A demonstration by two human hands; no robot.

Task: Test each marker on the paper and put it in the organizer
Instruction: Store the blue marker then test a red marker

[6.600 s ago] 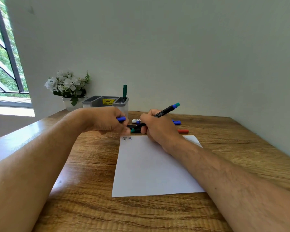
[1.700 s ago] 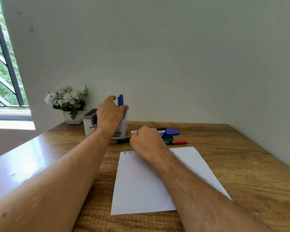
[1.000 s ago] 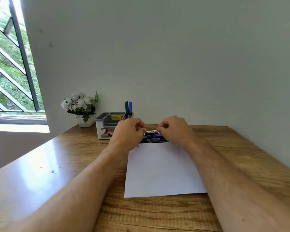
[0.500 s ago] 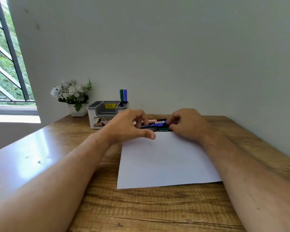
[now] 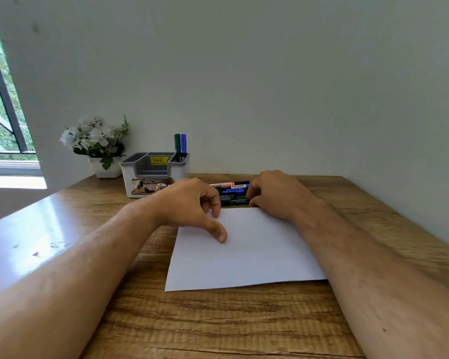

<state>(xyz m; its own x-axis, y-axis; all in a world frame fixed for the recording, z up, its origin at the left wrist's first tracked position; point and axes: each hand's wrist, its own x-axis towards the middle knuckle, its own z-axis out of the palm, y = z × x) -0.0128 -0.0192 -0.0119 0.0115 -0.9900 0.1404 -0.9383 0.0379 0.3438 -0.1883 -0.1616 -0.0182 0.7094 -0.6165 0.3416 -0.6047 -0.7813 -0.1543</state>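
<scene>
Wooden table: markers lie between left hand and right hand.

A wooden table with a strong grain is running up to the wall, and its left part is catching a bright glare from the window. A white sheet of paper is lying flat near the middle. Just past its far edge, a bunch of markers is lying side by side on the wood, their ends hidden. To the left of them, an organizer is standing upright near the wall, holding a green marker and a blue marker in its right compartment. Beside it, further left, a white flower pot is sitting in the corner.
</scene>
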